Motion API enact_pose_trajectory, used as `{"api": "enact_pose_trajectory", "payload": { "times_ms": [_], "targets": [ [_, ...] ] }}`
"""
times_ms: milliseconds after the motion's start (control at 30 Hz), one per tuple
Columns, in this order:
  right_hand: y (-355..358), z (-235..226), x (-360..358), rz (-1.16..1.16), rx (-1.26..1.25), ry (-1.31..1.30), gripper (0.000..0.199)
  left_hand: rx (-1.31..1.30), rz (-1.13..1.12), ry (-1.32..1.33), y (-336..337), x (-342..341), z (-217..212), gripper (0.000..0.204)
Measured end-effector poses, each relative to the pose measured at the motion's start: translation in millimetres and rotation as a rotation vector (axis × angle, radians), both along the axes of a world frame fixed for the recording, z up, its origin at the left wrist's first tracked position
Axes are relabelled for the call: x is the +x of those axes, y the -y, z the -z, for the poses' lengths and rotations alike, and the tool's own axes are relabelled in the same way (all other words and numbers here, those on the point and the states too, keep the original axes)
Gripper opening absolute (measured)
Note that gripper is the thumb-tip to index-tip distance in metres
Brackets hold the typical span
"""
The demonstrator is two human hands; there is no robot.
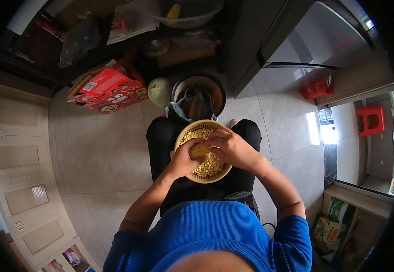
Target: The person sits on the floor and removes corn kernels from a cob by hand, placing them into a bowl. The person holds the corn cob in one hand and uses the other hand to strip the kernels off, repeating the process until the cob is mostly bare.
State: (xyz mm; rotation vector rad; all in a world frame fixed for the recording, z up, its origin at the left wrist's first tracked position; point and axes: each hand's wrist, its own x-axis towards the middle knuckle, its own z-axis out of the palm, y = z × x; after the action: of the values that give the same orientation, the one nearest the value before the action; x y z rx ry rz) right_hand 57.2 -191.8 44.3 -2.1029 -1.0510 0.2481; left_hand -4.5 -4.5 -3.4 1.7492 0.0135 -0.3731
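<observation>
A round yellow plastic basket [208, 180] rests on my lap, with many loose corn kernels [211, 168] inside. Over it, my left hand [182, 159] is wrapped round a corn cob [198, 151] that still bears rows of kernels. My right hand [234, 148] comes in from the other side, its fingers curled against the same cob. Those fingers partly hide the far end of the cob, along with some of the kernels below.
Just beyond my knees stands a round bin [221, 97] with a dark bag [197, 102] in it. A pale green melon [160, 92] and a red cardboard box [115, 94] are to its left. On a shelf, a clear bowl [194, 20] holds another cob [173, 11]. A red stool [370, 121] stands far right.
</observation>
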Motion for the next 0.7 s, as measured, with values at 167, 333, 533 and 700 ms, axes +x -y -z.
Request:
{"api": "enact_pose_trajectory", "payload": {
  "times_ms": [167,333,533,700],
  "targets": [
    [5.0,4.7,2.5,-0.092,0.031,0.011,0.026,-0.206,0.044,-0.095,-5.0,-0.3,-4.3,0.048],
    [3.4,-3.7,0.5,-0.126,0.038,-0.044,0.027,-0.172,0.115,0.024,-7.4,-0.9,-0.8,0.047],
    [5.8,1.1,-3.0,-0.110,0.046,-0.097,0.028,-0.240,0.144,-0.094,-9.4,1.5,-1.4,0.044],
    [3.9,0.1,-4.7,-0.057,0.063,-0.110,0.023,-0.229,0.159,-0.038,-9.3,3.8,-12.1,0.042]
  ]
}}
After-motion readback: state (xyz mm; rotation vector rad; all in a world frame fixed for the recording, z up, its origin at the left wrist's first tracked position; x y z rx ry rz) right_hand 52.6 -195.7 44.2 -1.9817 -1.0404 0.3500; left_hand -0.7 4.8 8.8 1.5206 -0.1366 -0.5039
